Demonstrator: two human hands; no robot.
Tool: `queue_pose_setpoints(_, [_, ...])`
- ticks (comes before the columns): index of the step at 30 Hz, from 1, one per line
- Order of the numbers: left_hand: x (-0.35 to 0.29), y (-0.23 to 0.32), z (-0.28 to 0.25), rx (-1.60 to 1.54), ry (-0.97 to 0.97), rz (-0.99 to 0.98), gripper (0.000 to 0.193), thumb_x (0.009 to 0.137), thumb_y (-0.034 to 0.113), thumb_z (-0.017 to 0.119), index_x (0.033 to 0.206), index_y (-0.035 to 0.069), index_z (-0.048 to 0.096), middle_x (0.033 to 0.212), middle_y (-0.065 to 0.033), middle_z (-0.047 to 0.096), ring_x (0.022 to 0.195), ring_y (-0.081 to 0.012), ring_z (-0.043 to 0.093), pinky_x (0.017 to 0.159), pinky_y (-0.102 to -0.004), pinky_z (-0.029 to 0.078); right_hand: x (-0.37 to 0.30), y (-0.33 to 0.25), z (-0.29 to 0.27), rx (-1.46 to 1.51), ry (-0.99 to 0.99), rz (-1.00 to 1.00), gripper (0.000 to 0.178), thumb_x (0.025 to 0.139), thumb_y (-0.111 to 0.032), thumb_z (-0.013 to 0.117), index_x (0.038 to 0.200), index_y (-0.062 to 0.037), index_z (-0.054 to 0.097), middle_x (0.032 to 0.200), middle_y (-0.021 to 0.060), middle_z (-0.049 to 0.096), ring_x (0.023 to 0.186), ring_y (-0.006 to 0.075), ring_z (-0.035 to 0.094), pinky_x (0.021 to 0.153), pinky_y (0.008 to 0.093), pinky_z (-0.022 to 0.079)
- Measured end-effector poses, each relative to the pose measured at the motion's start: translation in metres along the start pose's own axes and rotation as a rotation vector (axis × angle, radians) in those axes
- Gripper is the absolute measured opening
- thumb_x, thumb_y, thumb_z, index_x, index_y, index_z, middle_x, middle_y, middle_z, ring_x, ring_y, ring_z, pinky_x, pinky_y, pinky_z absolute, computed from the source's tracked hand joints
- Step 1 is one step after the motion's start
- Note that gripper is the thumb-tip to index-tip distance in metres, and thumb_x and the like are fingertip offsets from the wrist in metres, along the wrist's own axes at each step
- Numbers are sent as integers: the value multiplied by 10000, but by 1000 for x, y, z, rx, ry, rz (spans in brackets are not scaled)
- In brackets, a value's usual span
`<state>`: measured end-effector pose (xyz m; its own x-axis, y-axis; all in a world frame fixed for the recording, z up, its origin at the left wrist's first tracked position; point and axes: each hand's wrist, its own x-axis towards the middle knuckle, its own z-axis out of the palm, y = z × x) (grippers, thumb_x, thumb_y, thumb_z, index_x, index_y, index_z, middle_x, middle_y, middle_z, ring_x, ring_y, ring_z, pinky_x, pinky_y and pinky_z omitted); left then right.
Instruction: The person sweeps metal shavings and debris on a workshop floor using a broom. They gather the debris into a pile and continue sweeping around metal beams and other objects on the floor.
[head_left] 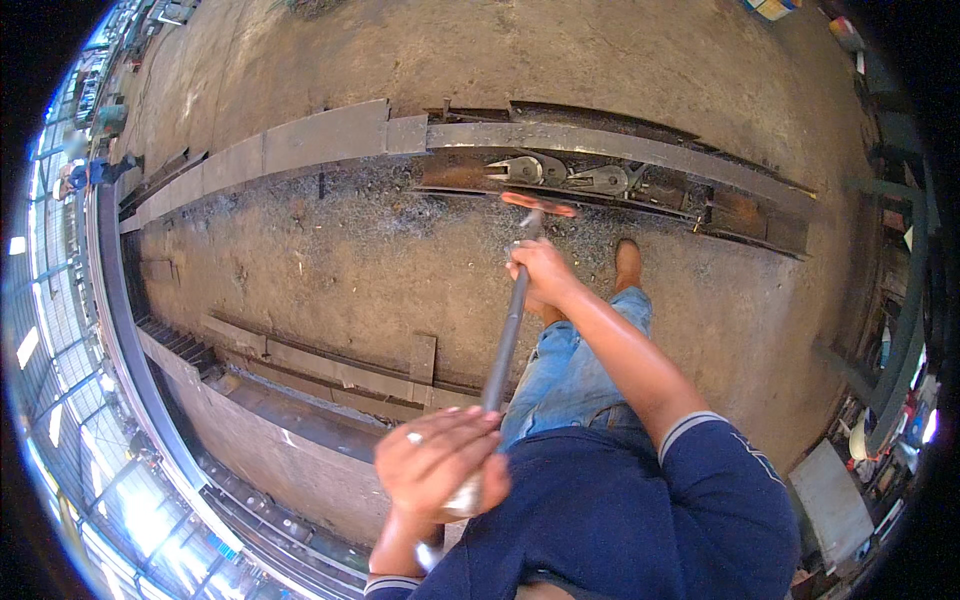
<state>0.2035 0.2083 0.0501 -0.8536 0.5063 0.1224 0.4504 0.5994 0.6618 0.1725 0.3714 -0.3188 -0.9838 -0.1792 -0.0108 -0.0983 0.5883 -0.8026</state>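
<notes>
Left hand [435, 465]: closed around the upper end of the pole [508, 335]; a blurred pale patch under the palm is hard to make out.
Right hand [545, 270]: clamped farther down the pole, its palm side hidden.
Orange-red head [540, 205]: on the pole's far end, at the steel frame's [610, 141] near edge; floor contact cannot be told.
Grey metal parts [603, 180]: inside the frame.
Boots: one [627, 262] visible, the other mostly covered.

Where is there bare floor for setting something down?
Bare floor stretches beyond the long steel pieces; another patch lies right of the front boot. Crowded: along the steel's near side, with dark debris and the orange-headed tool.
</notes>
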Motion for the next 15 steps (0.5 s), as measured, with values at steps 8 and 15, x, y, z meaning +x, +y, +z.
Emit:
queue_pose_setpoints(8, [-19,-85,60,-436,235,-471,53,786,-13,684,813,15,720,889,-138,762,868,-275,758,803,-344,590,-31,90,-18,-391,-102,190,153,780,-188,711,694,-85,637,787,151,634,846,368,629,806,482,478])
queue_pose_setpoints(15, [-10,-39,-14,-50,171,-170,46,809,24,681,785,-1,711,835,-135,755,853,-298,757,803,-375,602,25,27,45,-166,-24,26,166,729,-196,738,717,-81,619,770,142,626,832,342,626,787,469,476])
